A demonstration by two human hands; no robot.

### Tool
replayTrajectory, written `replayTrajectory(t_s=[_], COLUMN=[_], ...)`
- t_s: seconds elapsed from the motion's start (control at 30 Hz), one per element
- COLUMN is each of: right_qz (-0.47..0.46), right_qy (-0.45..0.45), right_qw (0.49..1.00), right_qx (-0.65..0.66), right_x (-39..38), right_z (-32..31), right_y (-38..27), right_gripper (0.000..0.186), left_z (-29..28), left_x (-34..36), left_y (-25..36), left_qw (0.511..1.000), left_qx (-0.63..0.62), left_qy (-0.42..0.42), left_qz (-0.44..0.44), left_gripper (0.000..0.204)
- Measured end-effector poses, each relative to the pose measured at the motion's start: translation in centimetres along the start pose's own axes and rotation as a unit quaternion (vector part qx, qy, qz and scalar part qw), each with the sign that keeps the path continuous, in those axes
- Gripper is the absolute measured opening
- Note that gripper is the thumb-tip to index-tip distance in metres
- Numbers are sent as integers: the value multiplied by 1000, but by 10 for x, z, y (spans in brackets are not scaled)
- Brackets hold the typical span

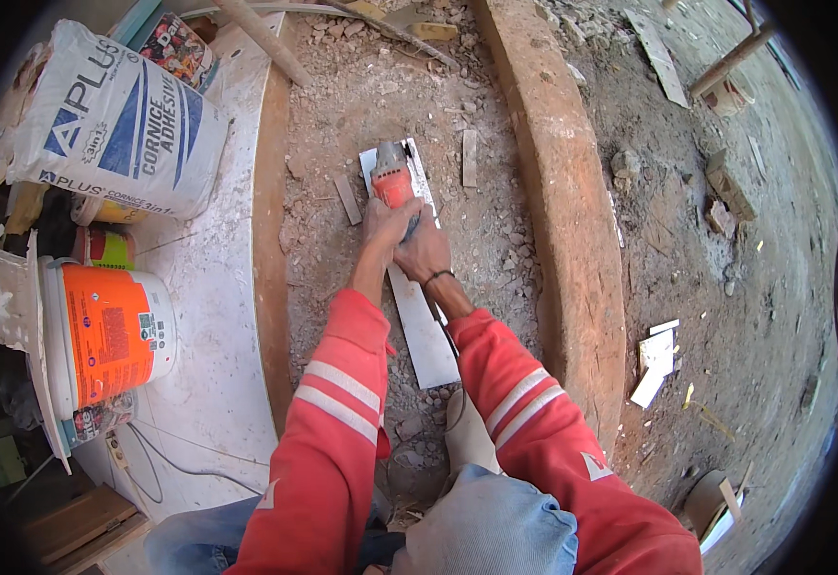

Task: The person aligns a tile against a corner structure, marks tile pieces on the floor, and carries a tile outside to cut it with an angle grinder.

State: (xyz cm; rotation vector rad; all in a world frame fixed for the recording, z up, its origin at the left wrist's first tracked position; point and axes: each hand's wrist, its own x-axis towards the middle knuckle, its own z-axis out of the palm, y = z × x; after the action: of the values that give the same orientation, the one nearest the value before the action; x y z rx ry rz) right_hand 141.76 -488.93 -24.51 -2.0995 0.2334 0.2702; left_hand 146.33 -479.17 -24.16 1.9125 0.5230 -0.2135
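Note:
A red angle grinder [393, 182] with a grey metal head sits over the far end of a long white board [425, 335] lying on the rubble ground. My left hand [386, 222] is wrapped round the grinder's body from the left. From the right, my right hand [423, 251] closes on its rear part, just behind the left. The disc is not clearly visible. The board runs from under the tool back toward my shoe [470, 431]. Small flat offcuts [470, 158] lie on either side of it.
To the left, a white ledge [213, 335] carries an adhesive sack [126, 125], an orange and white bucket [117, 326] and a cable [189, 470]. A raised concrete kerb [572, 211] runs along the right. Beyond it are white scraps [655, 359] and broken blocks [728, 187] on dirt.

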Motion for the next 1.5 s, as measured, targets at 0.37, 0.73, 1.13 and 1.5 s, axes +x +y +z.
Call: replayTrajectory(t_s=[0.37,0.73,1.13,1.5], right_qz=[15,28,37,52], right_qy=[0,-4,-11,-29], right_qw=[1000,1000,999,998], right_qx=[4,-4,-8,-22], right_x=[36,38,45,51], right_z=[18,22,25,22], right_y=[-16,-11,-13,-16], right_gripper=[98,100,94,96], left_z=[-9,-10,-10,-8], left_x=[60,44,60,68], left_y=[-6,2,-6,-6], left_qw=[999,1000,999,999], left_qx=[17,7,22,-9], left_qy=[-16,-11,-25,-46], left_qz=[23,22,8,0], left_gripper=[46,42,45,41])
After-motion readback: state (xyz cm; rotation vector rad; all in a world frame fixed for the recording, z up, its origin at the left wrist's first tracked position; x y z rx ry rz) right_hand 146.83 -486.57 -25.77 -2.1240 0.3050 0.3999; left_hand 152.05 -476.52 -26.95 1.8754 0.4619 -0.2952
